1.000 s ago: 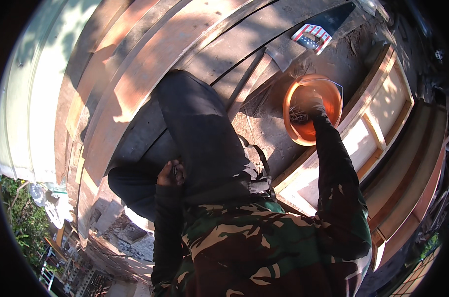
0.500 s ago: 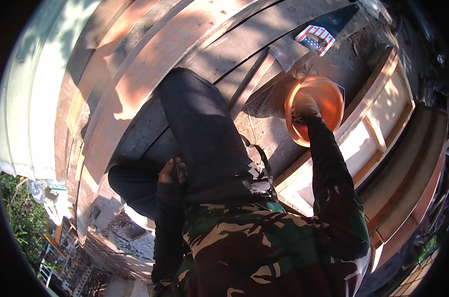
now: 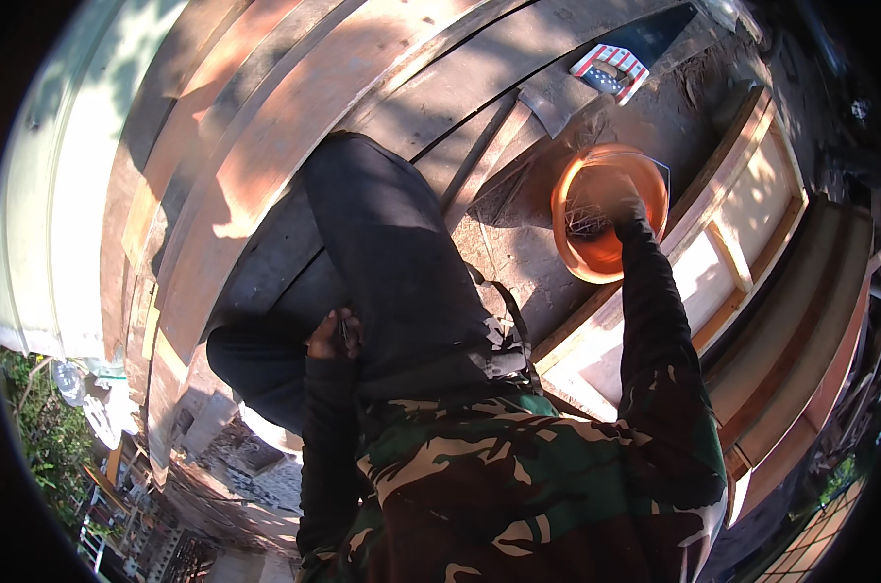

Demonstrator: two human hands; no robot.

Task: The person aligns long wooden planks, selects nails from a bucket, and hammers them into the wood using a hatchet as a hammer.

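Observation:
My right hand [image 3: 617, 194] is inside an orange bucket [image 3: 604, 269], smeared by motion, so its fingers do not show. Beside it in the bucket lies a loose heap of thin nails [image 3: 584, 220]. My left hand [image 3: 335, 333] rests beside my bent leg, its fingers curled closed. Something thin and dark shows between those fingers, too small to name.
Beyond the bucket lie a hatchet [image 3: 544, 113] and a handsaw [image 3: 610, 74] with a striped, starred handle. A wooden frame panel [image 3: 729, 255] leans on the right. Long planks [image 3: 295, 126] curve along the left, and a white container [image 3: 271, 428] stands behind my leg.
My right hand has shifted right and slightly up within the bucket, uncovering more of the nails. My left hand stays curled in the same place.

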